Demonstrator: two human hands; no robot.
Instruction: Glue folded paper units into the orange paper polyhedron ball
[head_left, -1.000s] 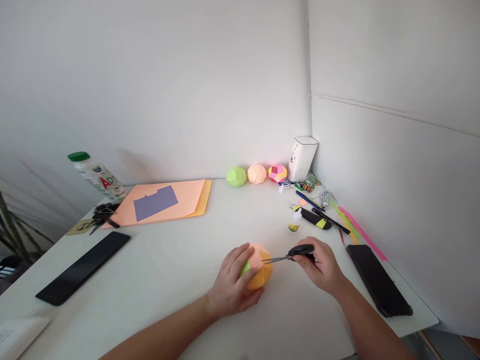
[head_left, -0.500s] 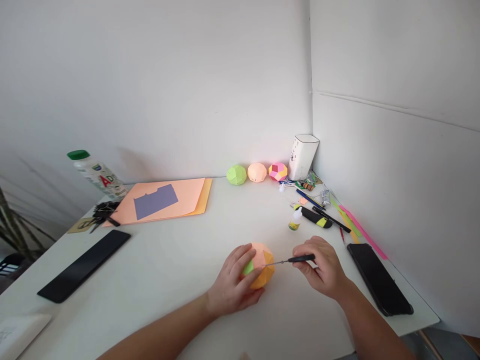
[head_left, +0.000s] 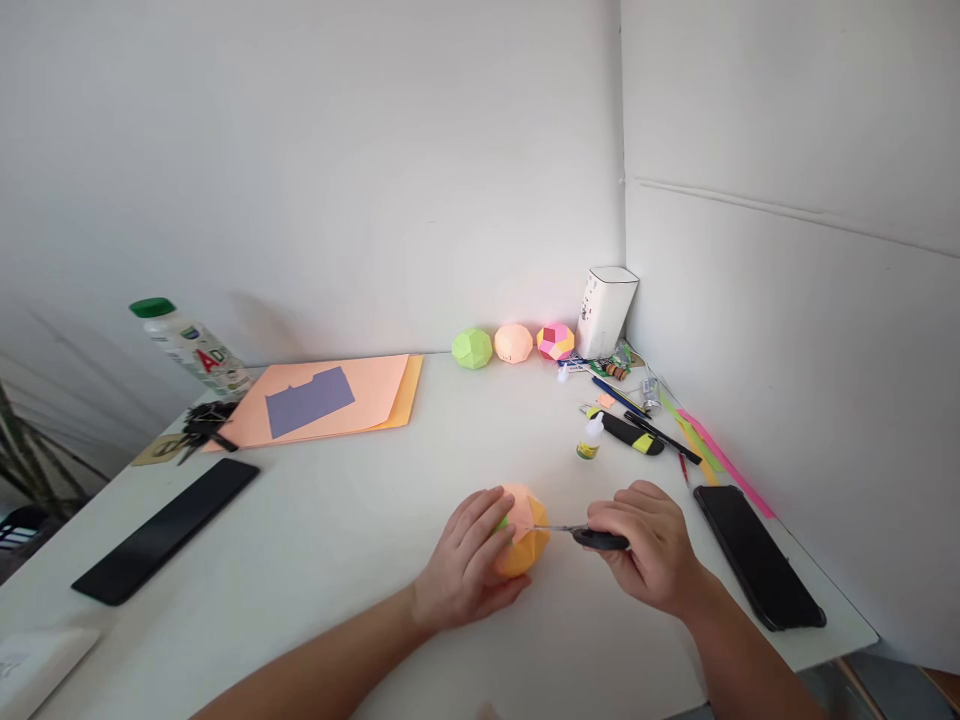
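Observation:
My left hand [head_left: 466, 560] is wrapped around the left side of a faceted paper ball [head_left: 534, 548] in peach, orange and a bit of green, which rests at or just above the table. My fingers cover part of the green. In my right hand [head_left: 651, 548] is a small pair of scissors [head_left: 600, 539] with black handles. Their thin metal blades point left, with the tips at the ball's peach and orange facets. Whether the tips go into the paper I cannot tell. Beyond the ball stands a small glue bottle [head_left: 589, 440] with a white nozzle.
Three paper balls, green [head_left: 472, 349], peach [head_left: 514, 344] and multicoloured [head_left: 556, 342], line the wall beside a white container [head_left: 607, 312]. A utility knife [head_left: 626, 431] and phone [head_left: 757, 558] lie right. Coloured sheets [head_left: 375, 400], a bottle [head_left: 199, 350] and a black slab [head_left: 169, 530] are left.
My right hand has turned the scissors, so the black handles show wider and sit slightly lower. The left hand and the ball have hardly moved.

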